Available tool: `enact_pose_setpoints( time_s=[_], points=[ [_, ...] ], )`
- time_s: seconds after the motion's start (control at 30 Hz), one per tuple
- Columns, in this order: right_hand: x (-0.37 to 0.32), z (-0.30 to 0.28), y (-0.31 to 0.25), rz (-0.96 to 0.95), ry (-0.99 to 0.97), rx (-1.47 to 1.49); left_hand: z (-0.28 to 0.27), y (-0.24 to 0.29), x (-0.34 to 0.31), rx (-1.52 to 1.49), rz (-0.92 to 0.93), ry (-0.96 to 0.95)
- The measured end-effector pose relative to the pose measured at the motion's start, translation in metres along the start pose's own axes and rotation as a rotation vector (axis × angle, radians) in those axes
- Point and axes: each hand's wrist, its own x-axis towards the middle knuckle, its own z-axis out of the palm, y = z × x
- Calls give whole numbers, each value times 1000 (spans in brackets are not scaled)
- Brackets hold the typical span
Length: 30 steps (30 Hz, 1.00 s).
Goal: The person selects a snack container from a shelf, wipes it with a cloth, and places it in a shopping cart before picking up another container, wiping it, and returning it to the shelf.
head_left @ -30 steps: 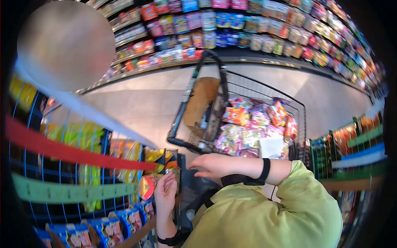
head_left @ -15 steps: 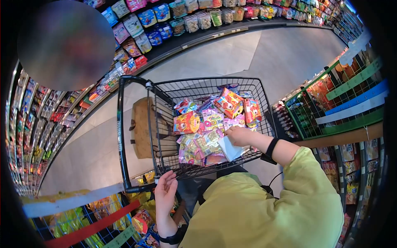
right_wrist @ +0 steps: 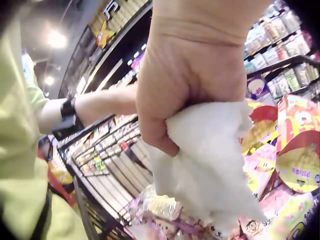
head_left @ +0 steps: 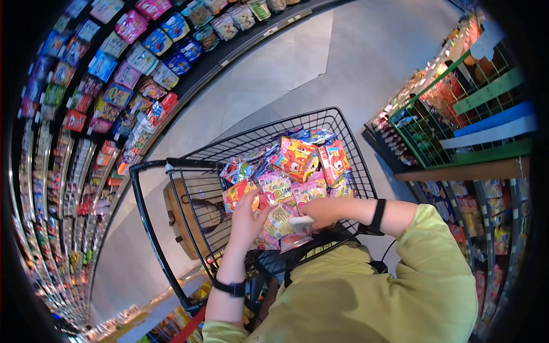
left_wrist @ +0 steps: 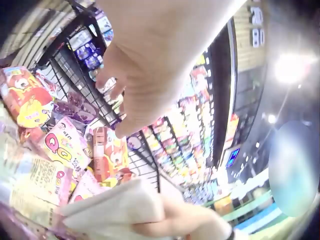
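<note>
My right hand (head_left: 323, 212) grips a folded white cloth (right_wrist: 205, 155) over the near side of the black wire shopping cart (head_left: 357, 151). In the right wrist view the cloth hangs down from thumb and fingers, close over the snack bags. My left hand (head_left: 246, 220), fingers loosely bent and holding nothing, hovers over the bags near the handle end. Several shiny bags lie in the cart: a red-and-yellow bag (head_left: 295, 159), another red bag (head_left: 334, 163) beside it, and a pink QQ bag (left_wrist: 62, 145). The cloth hides part of the bags beneath it.
The cart's black handle (head_left: 154, 234) is at the left, with a brown case-like thing (head_left: 180, 228) behind the wires. Racks of packaged snacks (head_left: 117, 94) line the far side of the aisle floor (head_left: 286, 68). A green wire bin (head_left: 469, 114) stands at the right.
My right hand has reached into the cart, taken hold of the white cloth and moved left with it. My left hand has come over the bags. The view has turned toward the cart.
</note>
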Motion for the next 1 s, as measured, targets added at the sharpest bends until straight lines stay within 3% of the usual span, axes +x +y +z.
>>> enact_pose_setpoints(
  time_s=[0.03,0.1,0.17,0.2,0.3,0.37,0.43,0.47,0.5,0.63,0.7,0.77,0.8,0.9,1.0],
  points=[
    [-12,-7,3,-10,53,190,9,2,23,169,181,39],
    [-37,-26,9,-9,74,296,19,21,64,432,296,-102],
    [-65,-48,6,118,64,537,41,26,97,571,397,-131],
    [-74,-48,10,75,153,575,52,25,110,704,491,-149],
    [-97,-49,13,23,319,689,84,15,136,845,530,-172],
    [-109,-48,16,75,306,744,96,12,139,916,553,-156],
    [-117,-50,16,49,329,755,94,16,137,975,503,-114],
    [-117,-47,18,43,335,755,82,27,132,926,428,-235],
    [-116,-43,21,32,376,748,77,26,126,934,427,-229],
    [-110,-38,21,-56,506,781,34,20,77,731,181,-59],
    [-97,-44,5,-114,548,830,10,19,43,480,15,96],
    [-79,-53,-23,-112,820,923,-8,20,9,436,-70,207],
    [-79,-67,-47,-103,848,870,-16,23,-10,468,-93,265],
    [-39,-75,-91,-299,860,709,-30,32,-58,459,-156,358],
    [9,-58,-154,-435,703,510,-37,46,-99,550,-231,422]
  ],
)
